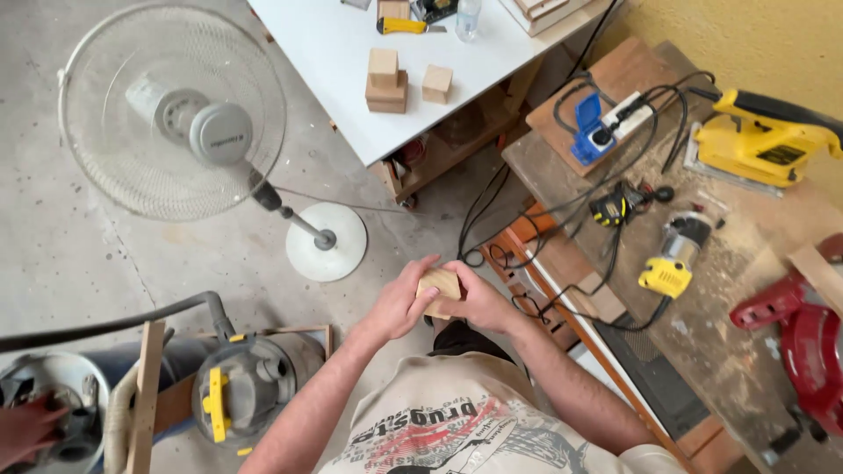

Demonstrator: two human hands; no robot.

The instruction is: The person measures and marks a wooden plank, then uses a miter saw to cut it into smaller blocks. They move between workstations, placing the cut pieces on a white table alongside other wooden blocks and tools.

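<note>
Head view: at the lower centre of the frame, a small wooden block [439, 288] is pinched between the left hand [398, 305] and the right hand [481, 303]. It could be dropped if the grip is loosened.

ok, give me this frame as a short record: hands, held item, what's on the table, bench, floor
left hand: grips wooden block from its left side
right hand: grips the same block from the right
white table: three loose wood blocks, yellow utility knife
workbench: power strip, yellow sander, router, red saw
floor: pedestal fan, shop vacuum
</note>
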